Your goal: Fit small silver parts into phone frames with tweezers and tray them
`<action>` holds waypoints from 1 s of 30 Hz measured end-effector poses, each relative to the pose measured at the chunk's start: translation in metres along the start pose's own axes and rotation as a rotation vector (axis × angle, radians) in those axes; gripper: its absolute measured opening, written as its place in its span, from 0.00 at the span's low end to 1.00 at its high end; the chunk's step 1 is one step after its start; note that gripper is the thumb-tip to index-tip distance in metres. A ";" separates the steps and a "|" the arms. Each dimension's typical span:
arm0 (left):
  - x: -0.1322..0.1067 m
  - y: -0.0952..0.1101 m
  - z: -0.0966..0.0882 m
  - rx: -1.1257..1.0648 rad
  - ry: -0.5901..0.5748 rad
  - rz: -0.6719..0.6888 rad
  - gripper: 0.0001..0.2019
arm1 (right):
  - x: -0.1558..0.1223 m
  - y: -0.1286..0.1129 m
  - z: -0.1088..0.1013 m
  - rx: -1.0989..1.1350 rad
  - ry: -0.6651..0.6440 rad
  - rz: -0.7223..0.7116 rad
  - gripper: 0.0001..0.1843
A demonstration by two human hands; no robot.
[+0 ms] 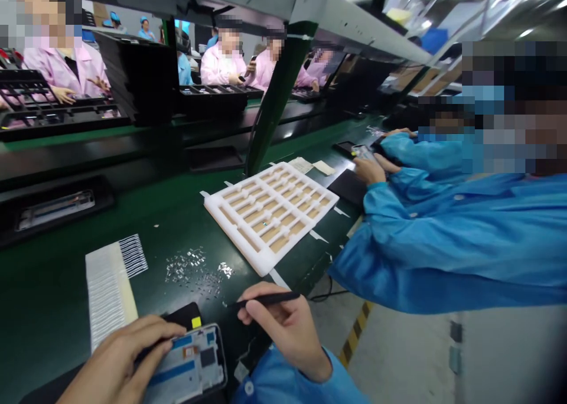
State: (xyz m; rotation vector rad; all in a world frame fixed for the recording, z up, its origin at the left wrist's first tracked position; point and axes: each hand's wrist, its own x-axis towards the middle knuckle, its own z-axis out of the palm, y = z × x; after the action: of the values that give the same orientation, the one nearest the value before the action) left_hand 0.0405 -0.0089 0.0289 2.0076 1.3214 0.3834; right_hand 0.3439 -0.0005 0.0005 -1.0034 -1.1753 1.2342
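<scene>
My left hand (117, 359) lies on an open phone frame (190, 362) at the bottom of the view, fingers curled over its left edge and holding it down. My right hand (283, 327) is closed in a pinch on black tweezers (266, 299) whose tip points left, toward a scatter of tiny metal parts (192, 267) on the green bench. A white strip sheet (108, 283) lies left of those parts. A white foam tray (270, 212) with tan slots sits further out, apart from both hands.
A co-worker in a blue coat (443, 238) leans in at right, handling a phone (362, 151). A black conveyor with a fixture (55, 209) runs along the far side of the bench. Black trays (48, 111) and people in pink coats are beyond it. A green post (277, 103) rises mid-bench.
</scene>
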 end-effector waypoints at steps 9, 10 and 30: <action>0.014 0.008 0.008 -0.215 -0.177 -0.169 0.19 | -0.014 -0.003 0.052 -0.213 -0.196 -0.007 0.06; 0.013 0.009 0.007 -0.221 -0.180 -0.174 0.19 | -0.013 -0.002 0.053 -0.240 -0.202 -0.010 0.06; 0.010 0.011 0.023 -0.142 -0.034 -0.209 0.14 | -0.013 -0.001 0.057 -0.309 -0.174 -0.008 0.05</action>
State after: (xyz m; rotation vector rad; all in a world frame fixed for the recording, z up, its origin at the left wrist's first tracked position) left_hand 0.0660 -0.0116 0.0185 1.7335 1.4260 0.3333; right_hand 0.2886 -0.0161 0.0084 -1.1313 -1.5380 1.1733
